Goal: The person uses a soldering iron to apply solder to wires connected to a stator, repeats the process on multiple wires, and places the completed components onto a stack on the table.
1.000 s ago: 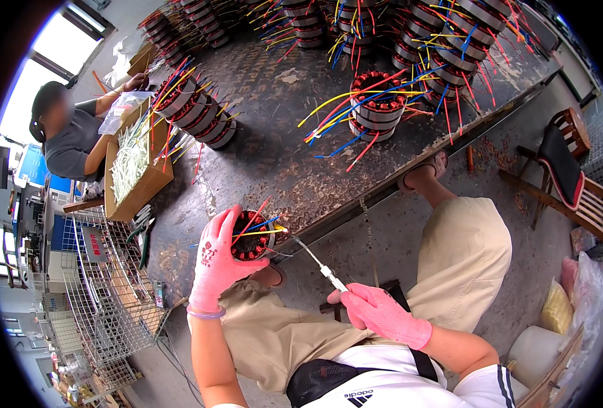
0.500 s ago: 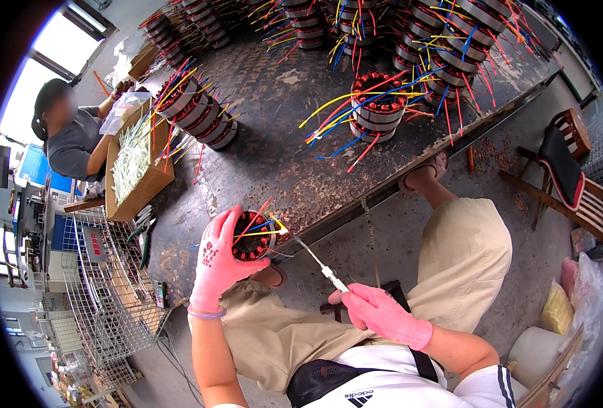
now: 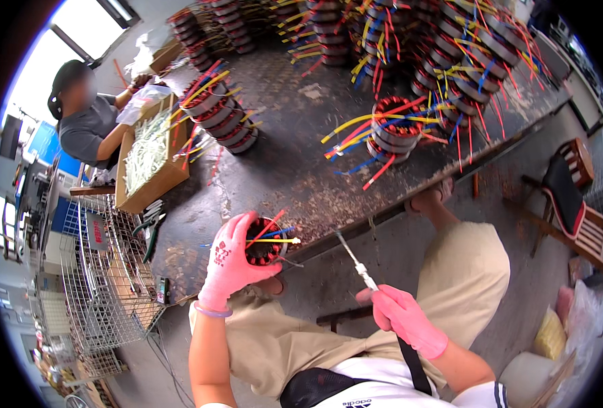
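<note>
My left hand [image 3: 235, 262], in a pink glove, is wrapped round the side of a motor stator [image 3: 266, 254] at the table's front edge. Red, blue and yellow leads rise from the stator's open top. The yellow lead [image 3: 279, 240] points right and has a pale tip. My right hand [image 3: 409, 318], also gloved in pink, is closed on a slim tool [image 3: 356, 261] with a white handle and a long thin metal shaft. Its exact kind does not show. The shaft points up and left, its tip apart from the leads.
Another stator [image 3: 395, 136] stands on the dark worn table [image 3: 294, 163], near tall stator stacks [image 3: 464, 88]. A leaning stack [image 3: 221, 115] is at left, beside a cardboard box [image 3: 153, 178] of white tubes. A person [image 3: 87, 119] works beyond it. Wire baskets [image 3: 101, 272] stand left, a chair [image 3: 565, 187] right.
My right hand has drawn the tool right and away from the yellow lead's tip, which it was close to before. My left hand keeps its hold on the stator. The whole view has shifted slightly.
</note>
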`<state>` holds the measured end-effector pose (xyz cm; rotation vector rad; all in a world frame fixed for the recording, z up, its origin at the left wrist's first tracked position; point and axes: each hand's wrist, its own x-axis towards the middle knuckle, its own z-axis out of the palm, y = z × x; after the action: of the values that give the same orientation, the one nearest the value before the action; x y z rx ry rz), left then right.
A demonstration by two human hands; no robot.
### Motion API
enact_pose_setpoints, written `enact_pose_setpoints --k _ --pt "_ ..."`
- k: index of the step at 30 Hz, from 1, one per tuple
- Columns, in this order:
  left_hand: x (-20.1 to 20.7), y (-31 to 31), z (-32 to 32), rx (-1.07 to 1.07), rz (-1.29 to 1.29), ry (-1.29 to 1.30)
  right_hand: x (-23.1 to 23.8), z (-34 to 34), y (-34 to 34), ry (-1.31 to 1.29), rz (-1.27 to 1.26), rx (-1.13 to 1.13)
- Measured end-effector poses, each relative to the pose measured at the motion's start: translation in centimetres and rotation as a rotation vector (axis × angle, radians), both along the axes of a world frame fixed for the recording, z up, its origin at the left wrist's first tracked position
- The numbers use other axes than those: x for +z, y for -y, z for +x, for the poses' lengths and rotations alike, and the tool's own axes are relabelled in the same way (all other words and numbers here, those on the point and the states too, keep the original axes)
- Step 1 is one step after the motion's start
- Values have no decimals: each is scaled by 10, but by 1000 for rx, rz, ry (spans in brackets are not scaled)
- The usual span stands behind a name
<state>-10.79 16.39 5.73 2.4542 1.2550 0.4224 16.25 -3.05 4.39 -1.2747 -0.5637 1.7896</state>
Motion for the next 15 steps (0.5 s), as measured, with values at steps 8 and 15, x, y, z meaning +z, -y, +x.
enact_pose_setpoints --k 8,15 --pt "41 16 -2 -61 69 199 33 31 4 116 52 -111" --pt "31 6 2 -99 93 97 33 20 4 80 27 -44"
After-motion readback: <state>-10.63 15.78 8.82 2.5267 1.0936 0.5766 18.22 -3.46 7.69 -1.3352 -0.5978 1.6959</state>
